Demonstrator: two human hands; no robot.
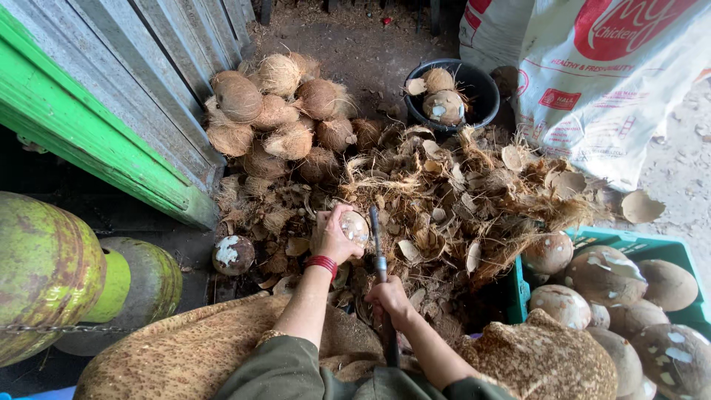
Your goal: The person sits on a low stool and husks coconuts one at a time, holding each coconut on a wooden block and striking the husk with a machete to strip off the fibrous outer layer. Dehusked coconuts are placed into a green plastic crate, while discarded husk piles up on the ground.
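Note:
My left hand (333,235) grips a partly peeled coconut (356,227), pale where its shell is scraped off, held over the husk litter. A red band sits on that wrist. My right hand (389,298) is closed around the handle of a long dark blade (375,235), which points away from me and lies right beside the coconut. Both forearms wear olive sleeves and reach out over my knees in patterned brown cloth.
A heap of husked brown coconuts (278,115) lies against the corrugated wall. A black bucket (481,89) holds two coconuts. A green crate (637,248) at right holds peeled coconuts. Green gas cylinders (52,274) stand at left, a white sack (600,81) at top right.

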